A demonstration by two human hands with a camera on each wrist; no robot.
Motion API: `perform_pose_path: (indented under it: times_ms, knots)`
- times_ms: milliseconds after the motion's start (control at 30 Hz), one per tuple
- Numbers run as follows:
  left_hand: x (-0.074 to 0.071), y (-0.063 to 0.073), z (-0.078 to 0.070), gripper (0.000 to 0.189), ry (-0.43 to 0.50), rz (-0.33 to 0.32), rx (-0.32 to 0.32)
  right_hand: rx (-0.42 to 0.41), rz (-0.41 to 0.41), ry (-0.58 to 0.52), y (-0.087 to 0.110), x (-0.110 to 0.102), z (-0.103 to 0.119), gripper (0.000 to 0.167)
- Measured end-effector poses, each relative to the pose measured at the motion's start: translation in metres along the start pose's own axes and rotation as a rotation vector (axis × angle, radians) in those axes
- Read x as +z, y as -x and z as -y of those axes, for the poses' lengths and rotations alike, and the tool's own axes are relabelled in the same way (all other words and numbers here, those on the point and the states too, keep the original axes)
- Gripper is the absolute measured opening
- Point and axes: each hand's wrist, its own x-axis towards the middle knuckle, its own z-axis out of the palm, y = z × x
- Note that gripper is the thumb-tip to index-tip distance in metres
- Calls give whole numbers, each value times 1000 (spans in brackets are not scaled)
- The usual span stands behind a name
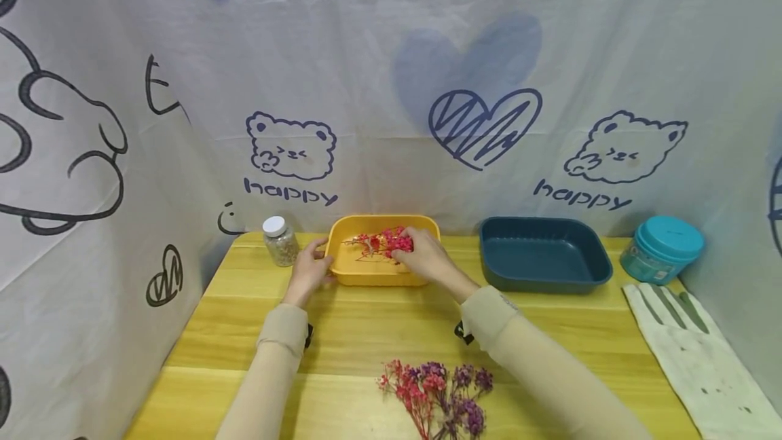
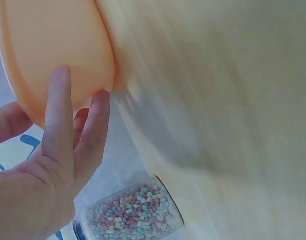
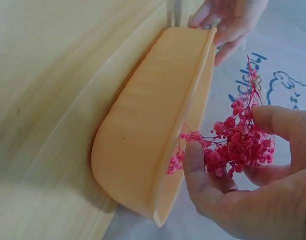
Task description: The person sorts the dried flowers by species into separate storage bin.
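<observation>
A yellow plastic tray stands at the back of the table, left of centre. At its left end my left hand holds the wall, fingers along the outside and thumb at the rim. Above the tray's right part, my right hand holds a small bunch of pink dried flowers between thumb and fingers. In the right wrist view the bunch's stems are tied with twine and point away from the palm. More pink blossoms show inside the tray, partly hidden by its wall.
Left of the tray stands a white-lidded jar of coloured pebbles. To the right are a dark blue tray, a turquoise-lidded tub and a white glove-like cloth. Red and purple dried flowers lie at the front.
</observation>
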Motion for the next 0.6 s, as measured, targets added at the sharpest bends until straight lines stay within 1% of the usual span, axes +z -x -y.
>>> perform_pose_path:
  times_ms: [100,267,400,500,600]
  knots:
    - [-3,1,-3,62,0,30,-13,19,9,-2,-5,2,0,31]
    - [-5,0,-9,65,-24,79,-16,20,14,14,-13,6,-2,36]
    - [-5,0,-14,64,-38,112,-24,7,20,88,-19,13,-5,35]
    - [-5,-1,-14,64,-42,121,-32,2,31,138,-22,18,-4,31]
    - [-6,-1,-13,64,-46,123,-36,4,37,153,-22,23,-3,33]
